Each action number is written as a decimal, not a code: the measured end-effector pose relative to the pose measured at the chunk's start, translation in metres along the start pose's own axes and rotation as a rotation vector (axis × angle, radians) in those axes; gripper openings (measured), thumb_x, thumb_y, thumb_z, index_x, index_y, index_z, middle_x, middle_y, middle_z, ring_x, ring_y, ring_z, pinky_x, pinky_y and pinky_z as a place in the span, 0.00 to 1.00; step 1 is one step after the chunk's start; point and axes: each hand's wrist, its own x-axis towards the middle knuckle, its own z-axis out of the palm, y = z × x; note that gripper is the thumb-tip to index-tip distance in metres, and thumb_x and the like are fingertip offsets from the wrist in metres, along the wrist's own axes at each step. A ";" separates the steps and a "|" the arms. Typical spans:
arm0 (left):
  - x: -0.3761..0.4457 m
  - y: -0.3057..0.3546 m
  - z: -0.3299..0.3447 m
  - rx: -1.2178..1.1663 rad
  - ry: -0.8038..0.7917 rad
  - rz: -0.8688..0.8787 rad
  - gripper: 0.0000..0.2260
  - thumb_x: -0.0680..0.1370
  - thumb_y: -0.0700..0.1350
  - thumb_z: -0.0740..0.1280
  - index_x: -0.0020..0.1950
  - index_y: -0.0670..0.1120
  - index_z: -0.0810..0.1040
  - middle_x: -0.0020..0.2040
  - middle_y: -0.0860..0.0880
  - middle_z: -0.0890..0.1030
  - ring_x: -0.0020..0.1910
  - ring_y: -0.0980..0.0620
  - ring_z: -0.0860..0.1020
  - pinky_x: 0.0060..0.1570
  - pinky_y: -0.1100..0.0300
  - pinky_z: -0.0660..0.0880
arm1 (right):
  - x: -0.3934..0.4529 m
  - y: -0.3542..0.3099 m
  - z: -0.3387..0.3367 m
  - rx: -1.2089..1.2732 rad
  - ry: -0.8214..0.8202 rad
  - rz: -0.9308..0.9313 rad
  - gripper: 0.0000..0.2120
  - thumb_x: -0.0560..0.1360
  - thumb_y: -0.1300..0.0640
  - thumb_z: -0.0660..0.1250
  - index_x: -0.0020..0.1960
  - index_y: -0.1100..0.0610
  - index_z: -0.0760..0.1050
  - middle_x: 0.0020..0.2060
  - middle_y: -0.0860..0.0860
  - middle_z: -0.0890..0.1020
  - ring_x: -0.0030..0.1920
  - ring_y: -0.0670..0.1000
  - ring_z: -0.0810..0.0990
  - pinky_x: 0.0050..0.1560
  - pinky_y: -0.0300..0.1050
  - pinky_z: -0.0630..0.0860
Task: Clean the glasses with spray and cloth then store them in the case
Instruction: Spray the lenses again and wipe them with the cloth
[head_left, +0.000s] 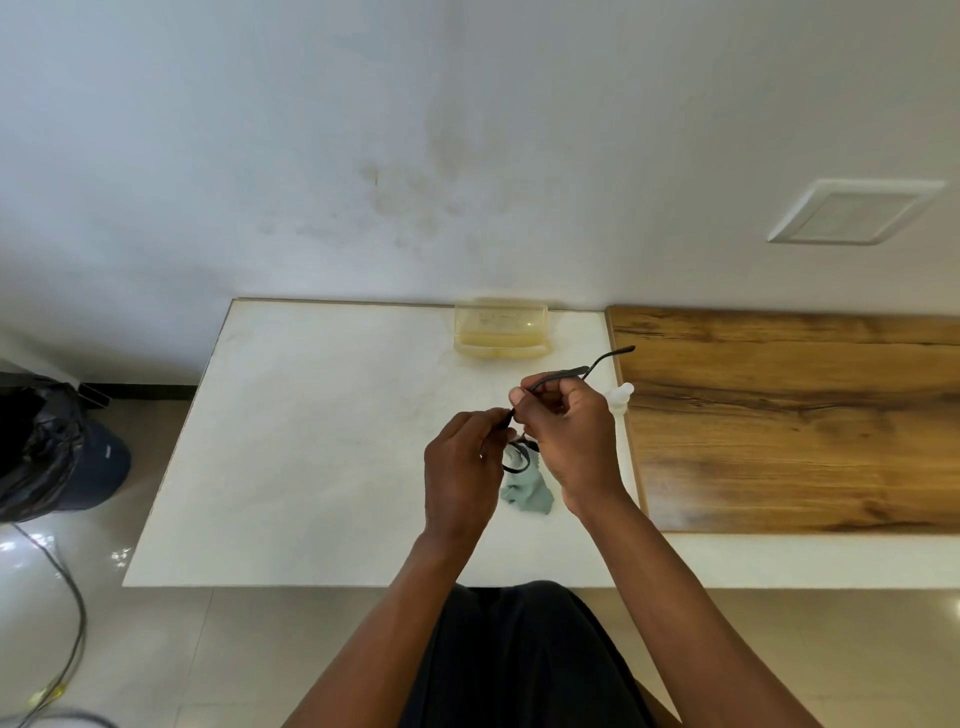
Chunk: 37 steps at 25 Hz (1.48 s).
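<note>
Head view, both hands grip glasses (524, 452) nr table's (311, 441) rt edge

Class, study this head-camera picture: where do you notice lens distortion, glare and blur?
Head view: the wide-angle lens splays the white table edges outward; glare spots shine on the floor tiles at lower left; lighting is soft with faint shadows; the glasses, held by the left hand and right hand, look slightly blurred.

Soft even daylight, faint shadows, floor (119, 556) glare, wide-angle edge bending.
</note>
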 end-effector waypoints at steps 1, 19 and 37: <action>0.001 0.000 0.000 0.009 0.005 -0.002 0.09 0.72 0.33 0.69 0.50 0.42 0.82 0.44 0.47 0.83 0.42 0.59 0.78 0.42 0.68 0.75 | 0.000 0.001 -0.001 0.005 -0.015 0.004 0.03 0.72 0.58 0.69 0.45 0.52 0.77 0.36 0.47 0.81 0.43 0.51 0.81 0.52 0.55 0.79; 0.021 -0.022 -0.017 0.019 0.086 -0.179 0.03 0.74 0.35 0.68 0.47 0.40 0.77 0.45 0.49 0.80 0.43 0.65 0.74 0.42 0.80 0.66 | 0.066 0.114 -0.056 -0.268 0.354 0.367 0.23 0.67 0.54 0.75 0.57 0.60 0.70 0.55 0.57 0.77 0.54 0.58 0.76 0.48 0.47 0.71; 0.023 -0.028 -0.014 -0.016 0.055 -0.216 0.03 0.74 0.35 0.67 0.46 0.41 0.76 0.43 0.49 0.80 0.41 0.64 0.76 0.40 0.79 0.66 | 0.060 0.118 -0.056 -0.145 0.127 0.226 0.18 0.74 0.59 0.66 0.62 0.56 0.68 0.50 0.54 0.77 0.50 0.53 0.74 0.48 0.46 0.71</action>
